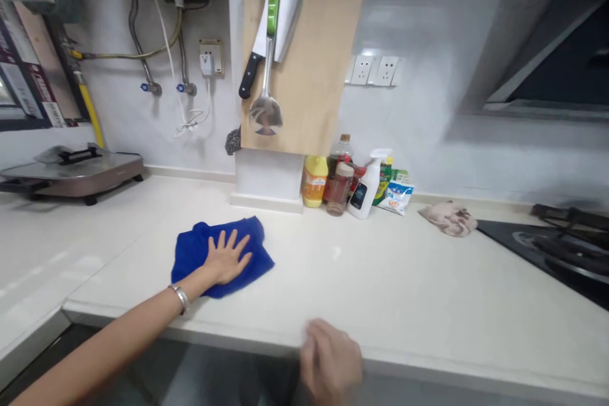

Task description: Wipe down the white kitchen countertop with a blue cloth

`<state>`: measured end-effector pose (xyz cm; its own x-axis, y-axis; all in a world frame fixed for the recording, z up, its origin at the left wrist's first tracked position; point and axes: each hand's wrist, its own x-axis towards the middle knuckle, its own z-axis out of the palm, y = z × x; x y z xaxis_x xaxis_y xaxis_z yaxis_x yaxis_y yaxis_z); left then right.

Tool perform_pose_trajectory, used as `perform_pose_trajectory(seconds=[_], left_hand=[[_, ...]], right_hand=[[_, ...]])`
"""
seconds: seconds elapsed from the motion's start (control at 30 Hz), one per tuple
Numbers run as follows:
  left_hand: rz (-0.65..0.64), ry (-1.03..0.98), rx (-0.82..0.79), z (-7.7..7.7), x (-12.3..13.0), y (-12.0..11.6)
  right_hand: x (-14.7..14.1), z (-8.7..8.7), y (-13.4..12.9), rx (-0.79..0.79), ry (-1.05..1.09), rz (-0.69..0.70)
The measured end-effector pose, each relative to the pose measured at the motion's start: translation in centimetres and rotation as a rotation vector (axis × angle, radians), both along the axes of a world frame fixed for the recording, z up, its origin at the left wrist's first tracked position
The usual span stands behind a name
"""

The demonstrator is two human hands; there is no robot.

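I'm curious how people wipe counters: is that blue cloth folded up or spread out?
Mostly spread out: the blue cloth lies broad and rumpled, its edges uneven, under the left hand's splayed fingers.

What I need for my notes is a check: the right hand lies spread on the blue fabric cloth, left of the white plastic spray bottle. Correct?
Not quite: the head view shows the left hand, not the right hand, spread on the blue fabric cloth, left of the white plastic spray bottle.

Shiny silver-coloured bracelet (180,299) on left wrist (191,285); left forearm (118,344) and left hand (227,260) bare
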<state>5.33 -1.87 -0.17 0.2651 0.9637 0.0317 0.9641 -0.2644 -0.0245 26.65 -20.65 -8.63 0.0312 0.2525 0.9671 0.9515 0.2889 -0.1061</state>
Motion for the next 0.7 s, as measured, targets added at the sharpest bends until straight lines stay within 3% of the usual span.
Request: perform_pose_trajectory(seconds=[0.17,0.3,0.4,0.53,0.6,0.7], left_hand=[[-0.196,0.019,0.058,-0.7,5.0,-6.2],[-0.308,-0.043,0.066,-1.5,9.0,-9.3],[-0.390,-0.119,0.028,-1.7,12.6,-10.6],[-0.519,-0.208,-0.096,-1.1,16.6,-11.7],[-0.580,-0.239,-0.172,-0.7,17.2,-11.7],[-0.669,-0.264,-0.261,-0.3,15.7,-11.1]], right_hand=[[0.4,-0.6,-0.7,-0.004,0.001,0.078],[1.6,-0.8,-1.8,0.044,0.147,0.122],[3.0,-1.4,-2.2,0.072,0.264,0.007],[5.2,-3.1,-2.1,0.057,0.109,-0.041],[6.5,-4.1,-2.1,0.058,0.003,-0.047],[8.6,-5.1,-2.2,0.025,-0.157,-0.057]])
